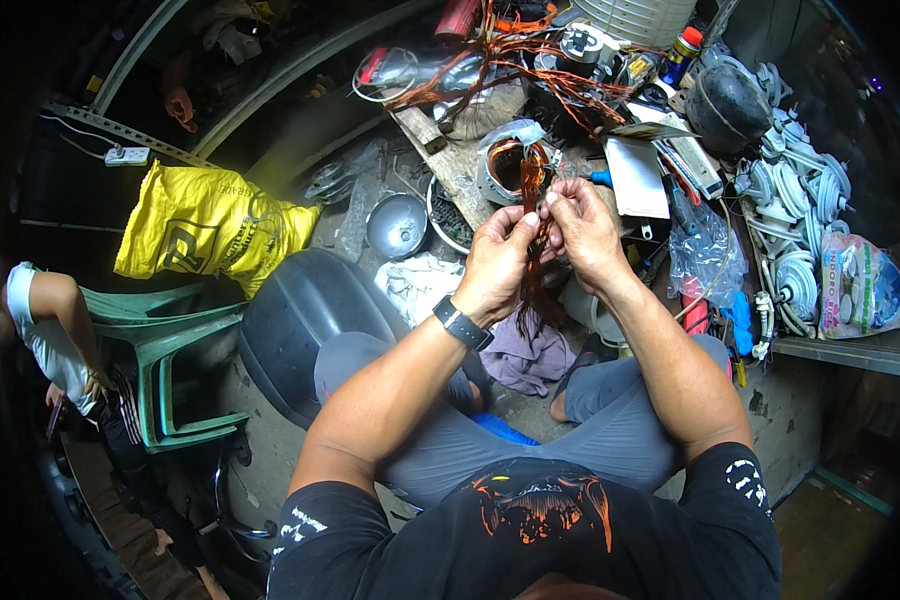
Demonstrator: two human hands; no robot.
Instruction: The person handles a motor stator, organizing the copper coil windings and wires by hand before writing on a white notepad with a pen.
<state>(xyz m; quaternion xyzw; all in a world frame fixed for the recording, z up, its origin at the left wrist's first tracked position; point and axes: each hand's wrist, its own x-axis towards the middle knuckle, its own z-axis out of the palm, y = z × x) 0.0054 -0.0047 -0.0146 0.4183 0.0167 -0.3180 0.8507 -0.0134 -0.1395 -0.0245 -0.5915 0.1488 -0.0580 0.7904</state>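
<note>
A bundle of copper winding wire [533, 190] runs from a round motor stator [500, 165] on the wooden plank down between my hands and hangs in loose strands below them. My left hand [497, 262], with a dark watch on its wrist, pinches the wire near the top. My right hand [582, 232] pinches the same bundle right beside it, and the fingertips of both hands nearly touch. I sit with grey-trousered knees spread below.
More tangled copper wire [510, 55] lies at the back. A metal bowl [397, 226], a yellow bag [205, 228], a dark curved cover [295, 325], a green plastic chair [165, 345] with a seated person [55, 340], and white pulleys [800, 200] surround me.
</note>
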